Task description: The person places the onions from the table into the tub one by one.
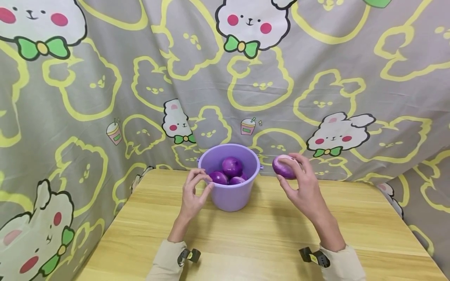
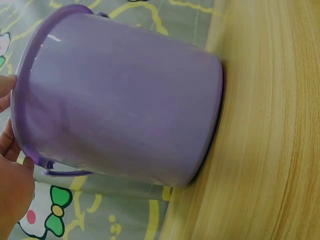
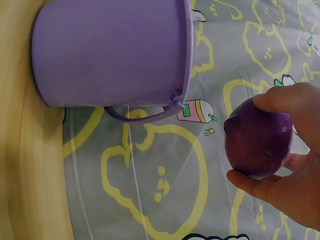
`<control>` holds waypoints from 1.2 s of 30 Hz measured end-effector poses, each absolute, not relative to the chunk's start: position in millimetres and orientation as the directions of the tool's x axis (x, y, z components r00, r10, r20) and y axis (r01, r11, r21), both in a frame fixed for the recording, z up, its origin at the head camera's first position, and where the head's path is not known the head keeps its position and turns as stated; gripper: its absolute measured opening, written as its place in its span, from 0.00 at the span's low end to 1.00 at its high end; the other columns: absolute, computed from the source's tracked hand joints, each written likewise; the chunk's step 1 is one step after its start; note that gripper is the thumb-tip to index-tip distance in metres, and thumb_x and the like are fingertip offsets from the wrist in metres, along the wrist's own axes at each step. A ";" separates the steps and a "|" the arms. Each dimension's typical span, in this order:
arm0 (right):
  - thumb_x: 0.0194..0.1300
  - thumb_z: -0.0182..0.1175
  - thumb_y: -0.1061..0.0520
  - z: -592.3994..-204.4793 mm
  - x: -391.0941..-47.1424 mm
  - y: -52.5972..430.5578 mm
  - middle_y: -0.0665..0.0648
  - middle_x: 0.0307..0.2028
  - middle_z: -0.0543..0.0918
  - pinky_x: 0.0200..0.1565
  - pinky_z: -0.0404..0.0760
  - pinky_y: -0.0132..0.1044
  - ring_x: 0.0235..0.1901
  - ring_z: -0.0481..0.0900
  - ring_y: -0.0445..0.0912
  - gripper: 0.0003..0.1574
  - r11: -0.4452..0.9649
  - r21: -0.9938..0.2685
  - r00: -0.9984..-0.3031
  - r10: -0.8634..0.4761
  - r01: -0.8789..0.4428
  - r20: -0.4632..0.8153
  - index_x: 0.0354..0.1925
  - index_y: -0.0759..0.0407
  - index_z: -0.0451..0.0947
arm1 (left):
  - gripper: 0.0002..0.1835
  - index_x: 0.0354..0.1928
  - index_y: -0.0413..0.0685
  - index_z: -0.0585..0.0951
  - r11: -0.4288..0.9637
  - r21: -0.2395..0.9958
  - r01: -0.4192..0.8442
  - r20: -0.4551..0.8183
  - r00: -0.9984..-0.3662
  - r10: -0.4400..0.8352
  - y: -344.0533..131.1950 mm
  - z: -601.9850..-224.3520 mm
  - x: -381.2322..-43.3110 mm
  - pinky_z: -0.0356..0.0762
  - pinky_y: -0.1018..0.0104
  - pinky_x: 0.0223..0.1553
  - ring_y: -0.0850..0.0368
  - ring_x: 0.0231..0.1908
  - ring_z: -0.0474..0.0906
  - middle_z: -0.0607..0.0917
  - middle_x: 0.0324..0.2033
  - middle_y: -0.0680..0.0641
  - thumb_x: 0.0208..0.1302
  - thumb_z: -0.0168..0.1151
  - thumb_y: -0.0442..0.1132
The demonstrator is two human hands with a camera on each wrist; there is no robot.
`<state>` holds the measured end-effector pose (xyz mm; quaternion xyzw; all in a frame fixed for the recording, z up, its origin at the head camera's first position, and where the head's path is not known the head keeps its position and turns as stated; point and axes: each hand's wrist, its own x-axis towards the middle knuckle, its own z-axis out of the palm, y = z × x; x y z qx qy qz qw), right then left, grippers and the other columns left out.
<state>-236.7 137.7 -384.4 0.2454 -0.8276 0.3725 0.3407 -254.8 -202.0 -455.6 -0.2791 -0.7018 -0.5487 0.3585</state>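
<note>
A light purple bucket (image 1: pixel 232 197) stands upright on the wooden table, with several shiny purple onions (image 1: pixel 232 167) inside. My left hand (image 1: pixel 191 195) holds the bucket's rim at its front left, fingers bent over the edge and thumb at the front. In the left wrist view, the fingertips sit right at the rim of the bucket (image 2: pixel 120 100). Right of the bucket and above the table, my right hand (image 1: pixel 306 191) grips another purple onion (image 1: pixel 281 168) between thumb and fingers. The right wrist view shows this onion (image 3: pixel 257 140) from the side, its pointed nub facing the bucket.
The bucket's handle (image 3: pixel 142 119) hangs down at its side. Close behind the table (image 1: pixel 225 242) hangs a grey curtain (image 1: pixel 207 89) printed with rabbits and yellow outlines. It also covers both sides. Each sleeve carries a dark wrist strap with a small device.
</note>
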 end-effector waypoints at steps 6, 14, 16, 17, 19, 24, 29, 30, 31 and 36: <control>0.58 0.73 0.67 -383.7 -238.7 131.9 0.66 0.65 0.70 0.57 0.78 0.63 0.62 0.72 0.62 0.34 0.579 -0.452 -0.637 -0.156 -0.678 0.755 0.61 0.49 0.79 | 0.08 0.38 0.39 0.85 0.240 0.569 0.787 0.811 -0.585 -0.002 -201.8 -454.3 -255.5 0.68 0.58 0.68 0.44 0.55 0.72 0.77 0.45 0.35 0.58 0.70 0.23; 0.59 0.73 0.67 -383.2 -239.1 121.7 0.65 0.66 0.69 0.56 0.79 0.61 0.63 0.71 0.61 0.34 0.564 -0.457 -0.640 -0.174 -0.688 0.749 0.61 0.48 0.78 | 0.08 0.38 0.38 0.85 0.238 0.572 0.785 0.808 -0.589 0.000 -201.8 -453.6 -254.2 0.68 0.59 0.67 0.45 0.54 0.72 0.77 0.45 0.36 0.58 0.70 0.22; 0.59 0.73 0.66 -382.8 -239.2 119.3 0.65 0.66 0.70 0.57 0.78 0.61 0.64 0.70 0.61 0.33 0.560 -0.459 -0.639 -0.173 -0.690 0.749 0.61 0.48 0.79 | 0.08 0.38 0.38 0.84 0.238 0.572 0.785 0.808 -0.589 0.000 -201.9 -454.0 -254.0 0.68 0.59 0.67 0.45 0.54 0.72 0.77 0.45 0.35 0.58 0.70 0.22; 0.59 0.73 0.66 -382.3 -239.2 118.1 0.65 0.66 0.70 0.57 0.78 0.61 0.64 0.70 0.61 0.33 0.558 -0.460 -0.639 -0.173 -0.690 0.749 0.61 0.48 0.79 | 0.08 0.38 0.38 0.84 0.238 0.572 0.785 0.808 -0.589 -0.001 -202.0 -454.2 -254.0 0.68 0.59 0.67 0.45 0.54 0.72 0.77 0.45 0.35 0.58 0.70 0.22; 0.59 0.73 0.65 -382.1 -239.5 115.8 0.64 0.66 0.70 0.58 0.78 0.61 0.65 0.69 0.61 0.33 0.557 -0.461 -0.640 -0.174 -0.691 0.748 0.61 0.48 0.79 | 0.08 0.38 0.38 0.84 0.238 0.573 0.784 0.808 -0.589 -0.002 -202.4 -454.6 -253.8 0.68 0.59 0.67 0.45 0.55 0.72 0.77 0.45 0.35 0.58 0.70 0.22; 0.59 0.73 0.65 -382.9 -240.3 110.8 0.63 0.66 0.70 0.58 0.78 0.61 0.65 0.69 0.61 0.33 0.557 -0.463 -0.644 -0.178 -0.689 0.744 0.61 0.47 0.79 | 0.08 0.38 0.38 0.85 0.239 0.578 0.780 0.804 -0.594 -0.004 -203.0 -454.2 -253.4 0.68 0.59 0.68 0.45 0.55 0.72 0.77 0.45 0.36 0.58 0.70 0.22; 0.59 0.73 0.65 -382.3 -240.7 106.5 0.64 0.66 0.69 0.59 0.79 0.60 0.64 0.70 0.60 0.33 0.554 -0.460 -0.640 -0.184 -0.694 0.746 0.61 0.47 0.78 | 0.08 0.38 0.38 0.84 0.240 0.573 0.783 0.807 -0.591 0.001 -202.2 -452.4 -252.6 0.68 0.58 0.68 0.45 0.55 0.72 0.77 0.45 0.36 0.58 0.70 0.22; 0.60 0.73 0.64 -382.0 -240.8 105.7 0.64 0.67 0.69 0.59 0.79 0.60 0.64 0.70 0.60 0.33 0.554 -0.458 -0.640 -0.187 -0.695 0.745 0.61 0.47 0.78 | 0.08 0.38 0.38 0.84 0.240 0.572 0.784 0.808 -0.590 0.001 -202.0 -452.2 -252.5 0.68 0.58 0.68 0.45 0.55 0.72 0.77 0.45 0.36 0.58 0.70 0.22; 0.60 0.73 0.64 -381.8 -240.8 104.9 0.64 0.67 0.69 0.59 0.79 0.59 0.64 0.71 0.60 0.33 0.554 -0.456 -0.638 -0.190 -0.697 0.746 0.61 0.47 0.78 | 0.08 0.38 0.38 0.84 0.240 0.572 0.785 0.808 -0.589 0.002 -201.7 -452.1 -252.4 0.68 0.58 0.68 0.45 0.55 0.72 0.77 0.45 0.36 0.58 0.70 0.22; 0.61 0.73 0.63 -381.7 -241.3 102.3 0.64 0.67 0.69 0.59 0.79 0.59 0.64 0.71 0.60 0.32 0.553 -0.453 -0.638 -0.196 -0.699 0.744 0.62 0.47 0.78 | 0.08 0.38 0.37 0.84 0.244 0.572 0.783 0.807 -0.591 0.003 -201.0 -452.5 -252.6 0.68 0.58 0.68 0.45 0.55 0.72 0.77 0.45 0.37 0.58 0.70 0.22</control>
